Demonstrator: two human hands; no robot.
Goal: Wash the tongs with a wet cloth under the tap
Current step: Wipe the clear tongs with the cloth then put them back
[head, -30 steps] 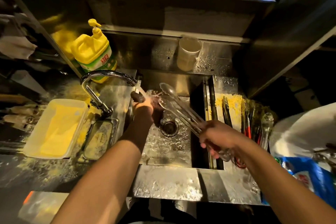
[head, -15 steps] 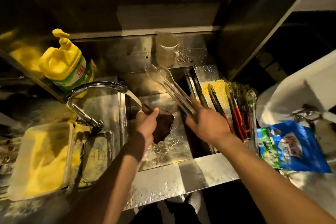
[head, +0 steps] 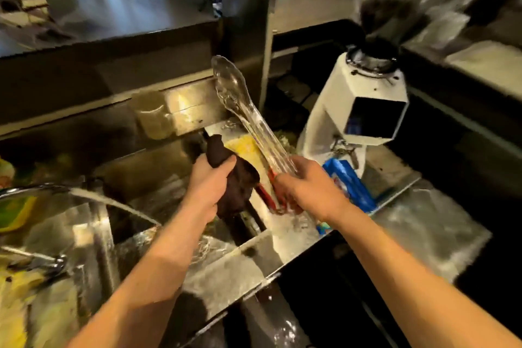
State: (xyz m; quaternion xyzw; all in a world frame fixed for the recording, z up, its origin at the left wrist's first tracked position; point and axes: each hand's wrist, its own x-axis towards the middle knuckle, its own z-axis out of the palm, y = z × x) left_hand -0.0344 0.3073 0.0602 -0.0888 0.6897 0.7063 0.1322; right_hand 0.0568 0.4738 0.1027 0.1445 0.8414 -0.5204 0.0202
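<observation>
The stainless steel sink (head: 158, 178) sits at the left of the steel counter (head: 423, 212), and the curved chrome tap (head: 31, 189) at its left edge is pouring a stream of water (head: 118, 206) into the basin with nothing under it. I judge the washing only partly done: the cloth looks wet, but cloth and tongs are both up over the sink's right edge, clear of the stream, and I can't tell whether the tongs are clean. Wiping them under the water and rinsing seem to be left.

A white coffee grinder (head: 358, 110) stands near the counter's back right, a blue packet (head: 350, 181) at its foot.

My right hand (head: 308, 192) is curled shut around the handle end of the long clear plastic tongs (head: 243, 110), which point up and away, arms together. My left hand (head: 206, 186) is a closed fist, fingers pressed around the dark brown wet cloth (head: 240, 181), bunched and just beside the tongs' handle; I can't tell if they touch.
</observation>
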